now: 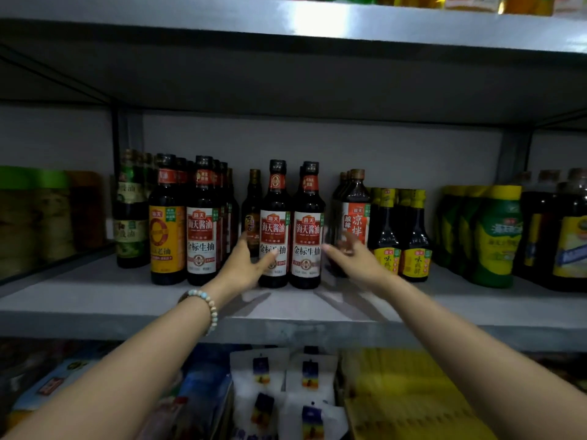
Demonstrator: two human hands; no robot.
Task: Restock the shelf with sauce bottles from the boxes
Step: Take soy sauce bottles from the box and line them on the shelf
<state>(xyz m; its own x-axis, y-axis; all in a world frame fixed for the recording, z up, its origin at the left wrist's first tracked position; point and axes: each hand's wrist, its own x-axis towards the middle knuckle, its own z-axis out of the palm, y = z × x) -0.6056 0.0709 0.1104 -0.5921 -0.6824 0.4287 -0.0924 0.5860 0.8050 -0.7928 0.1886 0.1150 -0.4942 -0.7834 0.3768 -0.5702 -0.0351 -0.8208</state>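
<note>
At the far left of my feed, green-lidded jars [31, 214] stand in shadow on the neighbouring bay. The grey shelf [95, 300] in front of me carries a row of upright bottles. First comes a green-label bottle [130, 214], then a yellow-label bottle [167, 230], then a red-and-white-label bottle [203, 230] with more of its kind lined up behind it.

The left hand [244, 265], a bead bracelet [206, 304] at its wrist, reaches into the gap just right of that row. Its fingers look straight, not wrapped around anything. Its thumb lies across the front label of the left one of the two sauce bottles [275, 201] that stand side by side near the shelf's front edge. These two touch or nearly touch each other. A smaller dark bottle [253, 204] stands further back, above the left hand's fingers.

The right hand [355, 255] is blurred. Its fingers are spread and open, and the forefinger tip points at the lower right side of the pair. I cannot tell whether it touches the glass.

Behind this hand stands an orange-label bottle [355, 214] with others in file behind it. Beside it are small yellow-capped bottles [416, 236], then green and yellow pouches [495, 236], then big dark bottles [568, 230] at the frame's right edge.

On the level below, between my forearms, lie white packets [260, 369], with yellow packs [397, 382] to their right.
</note>
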